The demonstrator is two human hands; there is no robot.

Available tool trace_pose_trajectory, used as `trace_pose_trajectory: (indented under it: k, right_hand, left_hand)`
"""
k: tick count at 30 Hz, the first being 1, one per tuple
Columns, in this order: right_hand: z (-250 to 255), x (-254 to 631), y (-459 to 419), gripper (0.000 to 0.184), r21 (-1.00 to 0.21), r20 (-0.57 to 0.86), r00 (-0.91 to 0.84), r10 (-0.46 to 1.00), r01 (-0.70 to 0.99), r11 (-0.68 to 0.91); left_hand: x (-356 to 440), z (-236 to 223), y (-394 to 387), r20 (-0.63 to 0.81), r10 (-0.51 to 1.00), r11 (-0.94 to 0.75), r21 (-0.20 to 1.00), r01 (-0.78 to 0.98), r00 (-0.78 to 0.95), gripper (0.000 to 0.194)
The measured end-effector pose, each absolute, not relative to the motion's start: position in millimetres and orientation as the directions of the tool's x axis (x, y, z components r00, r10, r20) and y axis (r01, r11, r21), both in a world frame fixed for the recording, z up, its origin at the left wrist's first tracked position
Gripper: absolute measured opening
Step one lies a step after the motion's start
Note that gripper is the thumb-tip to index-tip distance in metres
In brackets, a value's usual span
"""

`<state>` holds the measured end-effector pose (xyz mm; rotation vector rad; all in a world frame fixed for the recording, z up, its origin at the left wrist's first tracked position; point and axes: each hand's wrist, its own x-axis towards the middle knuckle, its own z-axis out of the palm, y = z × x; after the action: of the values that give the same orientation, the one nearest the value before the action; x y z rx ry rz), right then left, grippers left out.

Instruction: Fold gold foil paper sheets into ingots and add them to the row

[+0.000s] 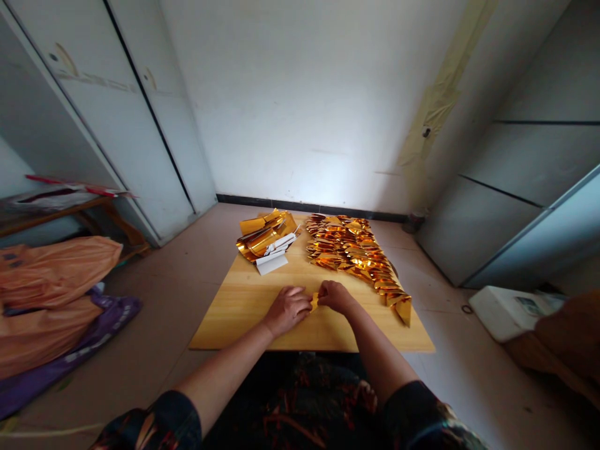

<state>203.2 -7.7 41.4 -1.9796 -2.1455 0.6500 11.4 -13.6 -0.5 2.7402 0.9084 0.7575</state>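
My left hand and my right hand meet over the middle of a low wooden table. Both pinch a small piece of gold foil paper between their fingertips, fingers curled. A loose stack of flat gold foil sheets with white backing lies at the table's far left. A long heap of folded gold foil pieces runs along the far right side down to the right edge.
White cabinet doors stand at left, and grey panels at right. Orange and purple bags lie on the floor at left. A white box sits on the floor at right.
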Motion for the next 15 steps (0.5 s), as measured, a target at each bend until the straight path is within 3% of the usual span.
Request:
trace_pose_trajectory:
  k: [5, 10, 15]
  right_hand:
    - [42, 200, -6, 0.011, -0.384, -0.186, -0.117, 0.976, 0.923, 0.037]
    - [48, 192, -8, 0.045, -0.268, -0.213, -0.106, 0.971, 0.962, 0.046]
    - [52, 188, -9, 0.05, -0.145, -0.216, -0.128, 0.968, 0.985, 0.098]
  left_hand:
    - [9, 3, -34, 0.489, 0.503, -0.861, 0.207, 0.465, 0.713, 0.021]
    - [4, 3, -43, 0.516, 0.468, -0.876, 0.163, 0.455, 0.717, 0.021]
    - [5, 3, -43, 0.507, 0.465, -0.877, 0.151, 0.456, 0.726, 0.019]
